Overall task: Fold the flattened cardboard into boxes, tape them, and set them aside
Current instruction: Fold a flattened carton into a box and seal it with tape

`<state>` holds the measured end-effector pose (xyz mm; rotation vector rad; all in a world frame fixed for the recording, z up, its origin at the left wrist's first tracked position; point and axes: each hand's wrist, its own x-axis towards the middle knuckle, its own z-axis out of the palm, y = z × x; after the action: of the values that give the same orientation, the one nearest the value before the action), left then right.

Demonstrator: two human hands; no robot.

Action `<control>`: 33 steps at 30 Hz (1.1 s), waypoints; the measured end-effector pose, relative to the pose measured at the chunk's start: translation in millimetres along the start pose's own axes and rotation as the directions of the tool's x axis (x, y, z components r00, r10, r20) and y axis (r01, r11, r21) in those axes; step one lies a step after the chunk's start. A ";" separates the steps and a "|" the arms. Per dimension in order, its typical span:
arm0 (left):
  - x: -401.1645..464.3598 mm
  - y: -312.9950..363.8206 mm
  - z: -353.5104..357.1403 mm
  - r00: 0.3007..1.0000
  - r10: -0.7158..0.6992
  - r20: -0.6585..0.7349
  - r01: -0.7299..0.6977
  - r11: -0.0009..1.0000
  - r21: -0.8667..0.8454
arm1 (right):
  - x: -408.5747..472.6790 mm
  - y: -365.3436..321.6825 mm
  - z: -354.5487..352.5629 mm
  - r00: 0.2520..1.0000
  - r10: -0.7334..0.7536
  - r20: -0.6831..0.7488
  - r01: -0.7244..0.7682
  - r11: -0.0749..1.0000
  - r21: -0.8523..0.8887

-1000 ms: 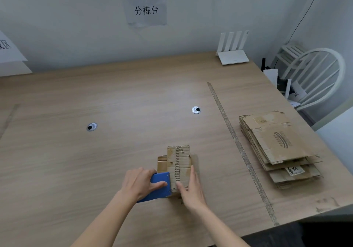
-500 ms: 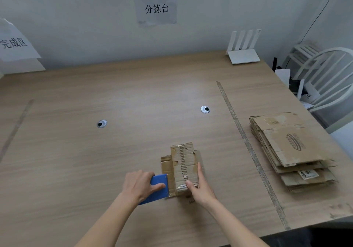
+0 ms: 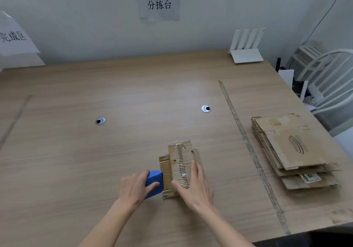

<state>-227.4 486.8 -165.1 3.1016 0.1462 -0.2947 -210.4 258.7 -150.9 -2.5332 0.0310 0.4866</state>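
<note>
Head view: your left hand (image 3: 136, 188) grips the blue tape dispenser (image 3: 154, 182), covering most of it. Just right of it, your right hand (image 3: 193, 186) lies flat, fingers straight, on the small cardboard box (image 3: 179, 162), hiding its near end. The flattened cardboard stack (image 3: 292, 151) sits well right on the counter (image 3: 76, 151).

The left hand (image 3: 136, 186) covers most of the blue tape dispenser (image 3: 155, 181); the chair (image 3: 330, 82) runs off the right edge.

Bare table (image 3: 133, 97) lies beyond the box (image 3: 180, 162); cardboard stack (image 3: 294, 151) blocks the right.
</note>
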 end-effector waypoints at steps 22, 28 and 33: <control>3.5 36.1 -11.2 0.972 0.226 -0.071 -0.237 0.926 -0.293 | 29.8 48.0 -66.1 0.890 -0.430 -0.154 0.328 0.836 -0.439; 19.2 76.7 -3.0 0.962 0.275 0.006 -0.220 0.783 -0.581 | 12.6 54.3 -25.3 0.989 -0.138 0.052 0.129 0.980 0.154; 14.9 83.0 10.5 0.965 0.259 0.032 -0.177 0.740 -0.649 | 27.1 48.6 -18.1 0.968 -0.218 0.127 0.182 0.951 0.249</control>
<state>-206.9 405.2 -177.2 2.3716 -0.1060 -0.3349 -185.0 210.1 -171.4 -2.2311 -0.2127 0.5586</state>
